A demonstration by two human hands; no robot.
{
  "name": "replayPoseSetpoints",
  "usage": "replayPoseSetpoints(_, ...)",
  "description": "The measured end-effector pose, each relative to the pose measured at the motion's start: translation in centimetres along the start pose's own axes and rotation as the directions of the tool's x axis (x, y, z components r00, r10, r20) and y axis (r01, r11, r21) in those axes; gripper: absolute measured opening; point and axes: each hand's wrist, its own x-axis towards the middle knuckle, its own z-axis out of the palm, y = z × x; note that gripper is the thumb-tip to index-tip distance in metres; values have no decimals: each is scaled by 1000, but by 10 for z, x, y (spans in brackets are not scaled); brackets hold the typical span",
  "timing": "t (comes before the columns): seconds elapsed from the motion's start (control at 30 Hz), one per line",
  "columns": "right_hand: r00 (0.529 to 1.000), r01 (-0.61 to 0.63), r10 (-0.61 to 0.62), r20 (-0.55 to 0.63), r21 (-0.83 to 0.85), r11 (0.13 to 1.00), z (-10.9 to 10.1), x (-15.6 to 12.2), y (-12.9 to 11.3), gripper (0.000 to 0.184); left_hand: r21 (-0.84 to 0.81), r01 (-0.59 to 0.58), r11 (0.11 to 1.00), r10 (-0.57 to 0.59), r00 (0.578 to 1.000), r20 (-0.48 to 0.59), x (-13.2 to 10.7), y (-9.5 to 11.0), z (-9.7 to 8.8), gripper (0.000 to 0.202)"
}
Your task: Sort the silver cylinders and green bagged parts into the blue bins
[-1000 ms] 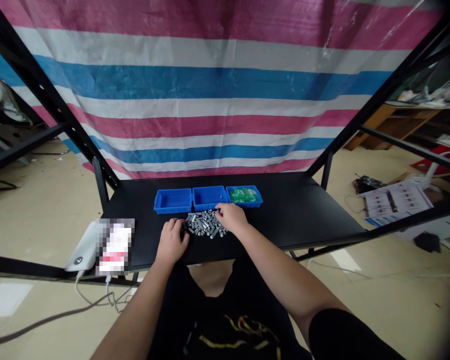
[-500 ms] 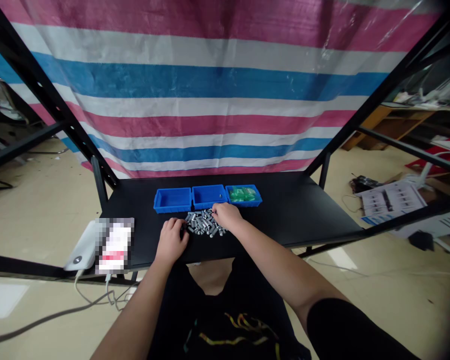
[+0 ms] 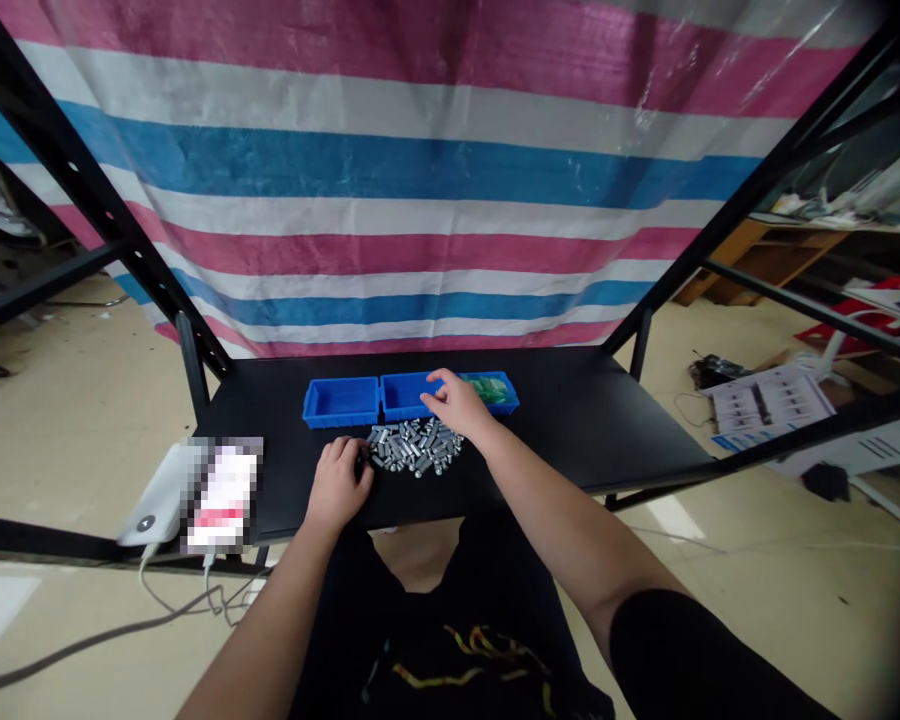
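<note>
Head view, rightmost blue bin [image 3: 504, 409] holding green packets [image 3: 489, 388], right hand [image 3: 456, 405] above middle blue bin [image 3: 401, 412], grip spread, left hand [image 3: 340, 478] beside piled metal cylinders [image 3: 412, 448], grip indeterminable

The small loose pieces [image 3: 412, 447] look like shiny, smooth metal. The trays [image 3: 341, 417] look like smooth plastic; the worktop [image 3: 570, 420] is matt. The striped sheet [image 3: 435, 160] looks like creased plastic with glossy streaks, and the floor [image 3: 37, 420] has a polished sheen.

The site resembles a workshop. Indicators: black metal-framed workbench [image 3: 585, 430] with blue parts bins [image 3: 341, 420] and loose metal cylinders [image 3: 416, 447], frame centre; striped tarpaulin [image 3: 420, 170], upper centre; cluttered wooden desk [image 3: 739, 245], right; tiled floor [image 3: 765, 620], lower right.
</note>
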Motion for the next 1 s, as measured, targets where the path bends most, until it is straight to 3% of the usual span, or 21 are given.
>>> replayPoseSetpoints(0.17, 984, -31, 48, 171, -97, 995, -16, -19, 16, 4, -12, -9, 1000, 9, 1000, 7, 0, -1, 0, 29)
replayPoseSetpoints(0.3, 959, 48, 2, 284, -171, 984, -19, -56, 40, 16, -8, -13, 1000, 13, 1000, 11, 1, -2, 2, 22)
replayPoseSetpoints(0.4, 971, 34, 15, 239, -199, 979, -14, -79, 51, 23, -5, -9, 1000, 9, 1000, 9, 1, -3, 3, 18)
replayPoseSetpoints(0.5, 988, 7, 20, 156, -168, 986, -7, -91, 54, 19, 8, 16, 1000, -16, 1000, -8, 1, -3, 3, 18)
replayPoseSetpoints(0.8, 998, 66, -67, 14, 28, 997, 3, -100, 69, 15, 17, 104, 994, -102, 991, -85, -2, 3, 0, 18)
replayPoseSetpoints(1.0, 994, 80, -79, -77, 11, 997, 12, -110, 72, 18, -100, 123, 987, -128, 991, -47, -2, -1, -2, 19)
